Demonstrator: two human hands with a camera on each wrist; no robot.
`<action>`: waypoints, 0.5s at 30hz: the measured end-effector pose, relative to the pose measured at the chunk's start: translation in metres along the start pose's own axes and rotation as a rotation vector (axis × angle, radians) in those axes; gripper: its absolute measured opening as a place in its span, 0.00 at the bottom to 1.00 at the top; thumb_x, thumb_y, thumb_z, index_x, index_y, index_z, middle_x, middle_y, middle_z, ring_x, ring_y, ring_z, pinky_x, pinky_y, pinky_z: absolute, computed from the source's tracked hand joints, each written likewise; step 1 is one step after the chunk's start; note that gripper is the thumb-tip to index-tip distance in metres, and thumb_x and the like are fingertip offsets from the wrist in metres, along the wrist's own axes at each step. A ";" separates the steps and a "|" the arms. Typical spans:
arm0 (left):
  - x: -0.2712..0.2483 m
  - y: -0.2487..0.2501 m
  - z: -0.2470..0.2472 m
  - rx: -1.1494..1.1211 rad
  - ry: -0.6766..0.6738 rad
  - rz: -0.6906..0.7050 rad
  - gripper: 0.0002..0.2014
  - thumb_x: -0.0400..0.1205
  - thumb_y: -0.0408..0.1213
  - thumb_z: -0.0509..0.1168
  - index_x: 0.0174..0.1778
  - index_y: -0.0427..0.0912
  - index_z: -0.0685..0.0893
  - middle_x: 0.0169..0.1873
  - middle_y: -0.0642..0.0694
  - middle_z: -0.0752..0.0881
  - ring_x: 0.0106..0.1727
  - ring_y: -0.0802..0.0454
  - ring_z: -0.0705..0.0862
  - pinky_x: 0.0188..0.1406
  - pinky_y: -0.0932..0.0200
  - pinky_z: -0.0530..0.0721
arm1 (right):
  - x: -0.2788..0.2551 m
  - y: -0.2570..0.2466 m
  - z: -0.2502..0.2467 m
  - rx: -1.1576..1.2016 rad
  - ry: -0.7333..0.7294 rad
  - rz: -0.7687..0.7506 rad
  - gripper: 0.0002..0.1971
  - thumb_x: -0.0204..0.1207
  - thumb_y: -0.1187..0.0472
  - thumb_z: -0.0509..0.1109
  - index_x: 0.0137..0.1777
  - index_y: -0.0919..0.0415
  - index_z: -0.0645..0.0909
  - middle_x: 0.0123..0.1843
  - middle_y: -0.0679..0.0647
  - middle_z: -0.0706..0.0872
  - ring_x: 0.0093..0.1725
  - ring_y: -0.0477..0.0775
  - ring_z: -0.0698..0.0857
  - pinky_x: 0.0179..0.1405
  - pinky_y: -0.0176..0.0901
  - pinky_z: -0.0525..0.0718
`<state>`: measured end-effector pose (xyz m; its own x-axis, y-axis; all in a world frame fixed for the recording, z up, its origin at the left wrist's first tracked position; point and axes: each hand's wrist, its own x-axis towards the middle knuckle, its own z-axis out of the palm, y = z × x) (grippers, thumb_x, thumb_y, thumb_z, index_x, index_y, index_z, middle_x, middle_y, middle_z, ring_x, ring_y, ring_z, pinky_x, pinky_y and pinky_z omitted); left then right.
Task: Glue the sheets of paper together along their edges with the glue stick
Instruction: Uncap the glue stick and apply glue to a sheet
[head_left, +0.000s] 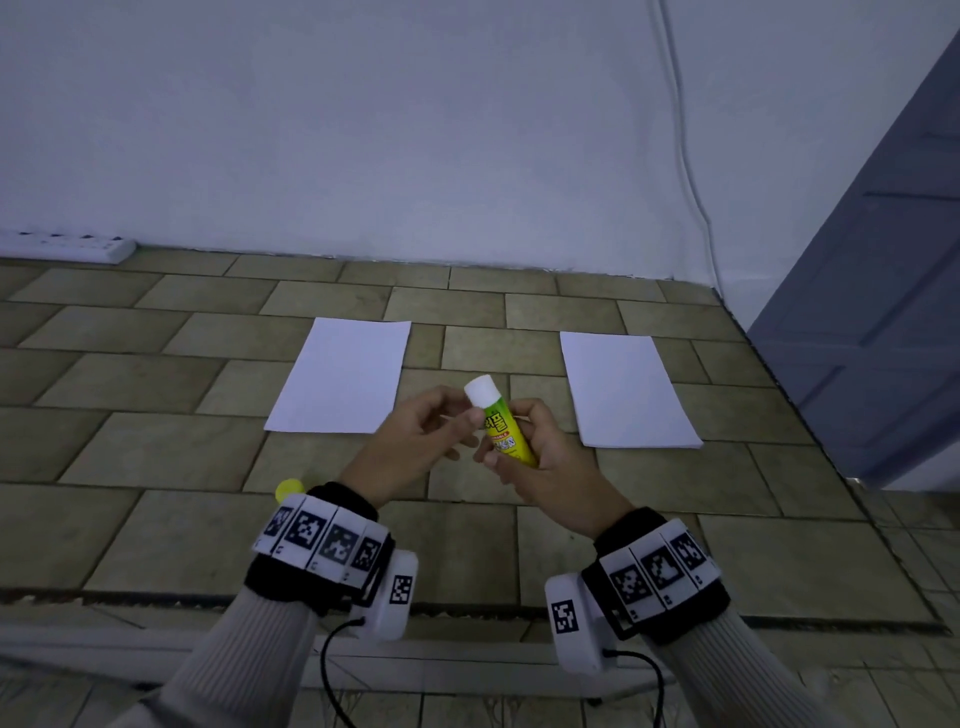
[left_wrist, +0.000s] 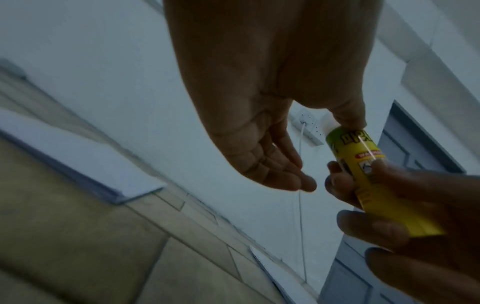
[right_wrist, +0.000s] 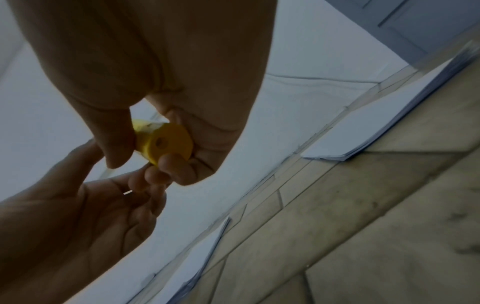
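Observation:
My right hand (head_left: 511, 436) grips a yellow glue stick (head_left: 506, 431) upright and slightly tilted, its white glue tip (head_left: 480, 391) uncapped. Its round yellow base (right_wrist: 166, 142) shows in the right wrist view between my fingers. My left hand (head_left: 457, 421) is just left of the stick with fingers relaxed; its thumb (left_wrist: 348, 117) touches the top of the tube (left_wrist: 363, 164). Two white paper stacks lie apart on the tiled floor beyond my hands: the left paper (head_left: 345, 376) and the right paper (head_left: 623, 389).
A yellow cap (head_left: 289, 488) lies on the floor tiles behind my left wrist. A white power strip (head_left: 67, 247) sits at the wall on the far left, a white cable (head_left: 685, 156) runs down the wall, and a grey door (head_left: 872, 312) stands at the right.

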<state>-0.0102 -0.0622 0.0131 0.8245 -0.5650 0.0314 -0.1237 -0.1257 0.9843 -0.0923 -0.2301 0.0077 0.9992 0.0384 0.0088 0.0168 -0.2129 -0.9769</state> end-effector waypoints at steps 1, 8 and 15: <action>0.001 -0.001 0.003 -0.028 0.009 0.021 0.13 0.76 0.48 0.72 0.50 0.43 0.83 0.42 0.49 0.88 0.43 0.55 0.89 0.41 0.61 0.85 | 0.000 0.000 -0.001 0.014 -0.009 0.013 0.19 0.80 0.67 0.68 0.66 0.61 0.66 0.53 0.53 0.84 0.39 0.33 0.82 0.34 0.25 0.76; -0.003 -0.010 0.012 -0.191 0.034 0.038 0.15 0.71 0.39 0.79 0.51 0.39 0.86 0.40 0.47 0.91 0.42 0.54 0.88 0.46 0.59 0.88 | -0.004 0.010 -0.002 0.062 -0.015 0.037 0.19 0.76 0.65 0.73 0.62 0.57 0.70 0.53 0.53 0.84 0.38 0.35 0.83 0.35 0.30 0.80; -0.004 -0.010 0.010 -0.316 0.282 0.043 0.05 0.78 0.23 0.68 0.48 0.35 0.84 0.29 0.48 0.90 0.31 0.58 0.88 0.36 0.66 0.87 | 0.001 0.021 -0.007 0.135 0.213 0.014 0.15 0.69 0.75 0.76 0.51 0.64 0.77 0.39 0.53 0.86 0.32 0.46 0.84 0.36 0.38 0.84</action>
<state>-0.0179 -0.0672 0.0012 0.9464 -0.3136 0.0771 -0.0224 0.1743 0.9844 -0.0908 -0.2417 -0.0110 0.9845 -0.1735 0.0257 0.0120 -0.0794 -0.9968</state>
